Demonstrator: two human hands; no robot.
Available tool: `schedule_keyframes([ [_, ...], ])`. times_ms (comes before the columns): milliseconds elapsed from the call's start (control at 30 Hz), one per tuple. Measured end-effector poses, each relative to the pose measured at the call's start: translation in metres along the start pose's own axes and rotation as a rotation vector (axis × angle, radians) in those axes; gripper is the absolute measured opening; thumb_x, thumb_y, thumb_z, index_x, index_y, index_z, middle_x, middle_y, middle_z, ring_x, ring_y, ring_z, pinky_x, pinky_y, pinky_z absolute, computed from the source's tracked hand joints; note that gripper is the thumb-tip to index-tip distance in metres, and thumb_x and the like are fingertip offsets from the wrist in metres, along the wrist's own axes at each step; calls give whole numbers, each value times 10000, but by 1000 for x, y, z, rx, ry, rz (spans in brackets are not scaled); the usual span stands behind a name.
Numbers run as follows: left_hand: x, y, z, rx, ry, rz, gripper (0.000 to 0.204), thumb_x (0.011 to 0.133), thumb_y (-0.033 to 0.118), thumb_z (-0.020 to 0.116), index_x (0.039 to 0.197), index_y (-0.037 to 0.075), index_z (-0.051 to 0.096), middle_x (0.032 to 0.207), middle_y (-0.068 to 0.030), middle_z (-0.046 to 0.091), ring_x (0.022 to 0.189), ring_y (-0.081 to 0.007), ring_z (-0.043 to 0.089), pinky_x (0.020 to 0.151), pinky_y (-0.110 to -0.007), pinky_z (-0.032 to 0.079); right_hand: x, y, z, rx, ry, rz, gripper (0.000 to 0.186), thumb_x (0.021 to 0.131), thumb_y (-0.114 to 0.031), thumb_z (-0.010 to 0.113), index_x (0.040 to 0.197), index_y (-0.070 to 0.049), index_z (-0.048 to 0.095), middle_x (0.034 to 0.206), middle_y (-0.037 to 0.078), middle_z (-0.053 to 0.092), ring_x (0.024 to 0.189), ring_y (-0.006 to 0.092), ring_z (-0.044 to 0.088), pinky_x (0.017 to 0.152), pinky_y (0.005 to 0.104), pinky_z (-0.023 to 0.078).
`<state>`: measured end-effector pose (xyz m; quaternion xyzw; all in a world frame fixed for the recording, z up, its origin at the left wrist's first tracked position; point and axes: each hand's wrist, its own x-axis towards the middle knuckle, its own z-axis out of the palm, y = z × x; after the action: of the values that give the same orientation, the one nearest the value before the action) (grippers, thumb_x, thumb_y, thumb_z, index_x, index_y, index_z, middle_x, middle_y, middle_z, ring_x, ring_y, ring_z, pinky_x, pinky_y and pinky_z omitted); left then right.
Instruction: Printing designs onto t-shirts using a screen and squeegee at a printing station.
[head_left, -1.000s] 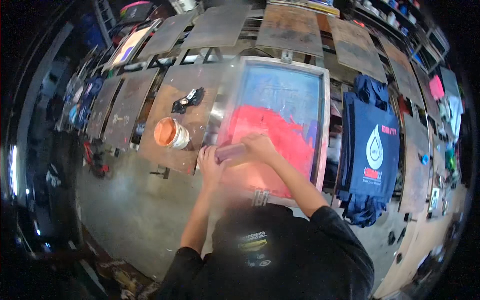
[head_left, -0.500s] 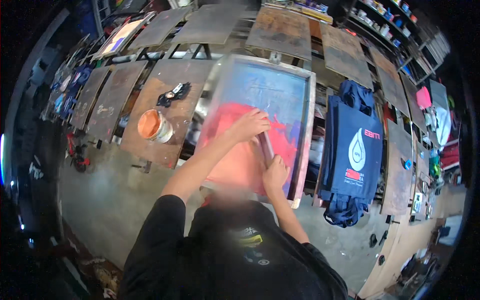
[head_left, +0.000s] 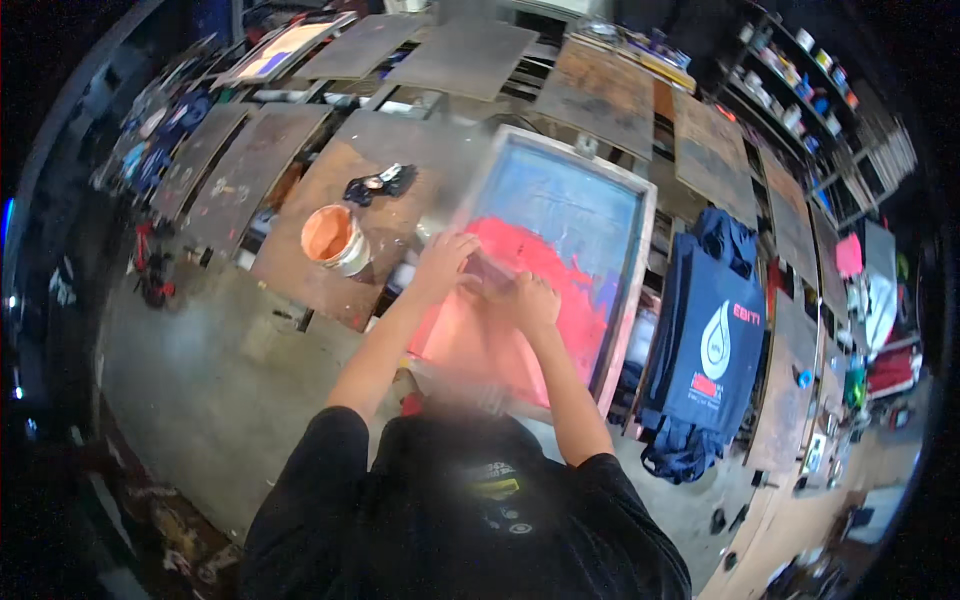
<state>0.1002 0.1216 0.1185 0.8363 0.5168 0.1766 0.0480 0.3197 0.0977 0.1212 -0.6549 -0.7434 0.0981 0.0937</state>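
My left hand (head_left: 446, 263) and my right hand (head_left: 537, 300) are closed on the two ends of a squeegee (head_left: 490, 277), blurred and partly covered by my fingers. It lies across the lower half of a framed printing screen (head_left: 640, 240). Pinkish-red ink (head_left: 515, 243) spreads over the mesh around and beyond the squeegee, while a paler orange area shows between my forearms. Further up, the mesh (head_left: 560, 190) looks blue. Right of the frame lies a stack of navy tote bags (head_left: 675, 335), the top one printed with a white drop shape and red marks.
On the brown board to the left stands a tub of orange ink (head_left: 354, 262), with a crumpled black item (head_left: 382, 184) behind it. More flat boards (head_left: 595, 90) line the far side. Shelves with bottles and jars (head_left: 785, 85) stand at the back right.
Both hands have shifted with the squeegee, which has turned from steeply slanted to lying more crosswise, further left on the screen. The whole view has also turned somewhat.
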Motion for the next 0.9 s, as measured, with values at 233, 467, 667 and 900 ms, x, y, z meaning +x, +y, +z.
schedule_keyframes([
  [233,-102,26,17,-31,394,-393,748,708,518,775,1264,59,576,1267,-110,585,1244,-339,464,1036,-480,354,34,-27,-14,-44,-378,-407,537,620,-512,806,921,-92,660,995,160,706,982,333,679,824,482,539],
  [467,-128,50,-1,-97,416,-503,732,686,449,809,1262,57,583,1236,-110,598,1202,-337,482,1006,-484,360,19,-19,14,71,-209,-692,491,602,-417,855,888,-84,637,868,132,696,841,333,682,799,468,541],
  [667,-83,39,-7,-82,271,-357,688,697,427,812,1239,60,601,1274,-105,594,1257,-335,456,1041,-478,352,9,8,-9,143,-292,-414,594,626,-501,845,1013,-87,668,942,144,715,890,340,696,766,457,551],
  [900,11,94,27,-234,35,-97,696,695,351,844,1278,89,567,1311,-72,575,1316,-324,428,1089,-467,345,-22,98,-52,26,-191,-88,652,654,-590,813,1058,-110,637,936,159,723,886,353,704,751,470,553],
])
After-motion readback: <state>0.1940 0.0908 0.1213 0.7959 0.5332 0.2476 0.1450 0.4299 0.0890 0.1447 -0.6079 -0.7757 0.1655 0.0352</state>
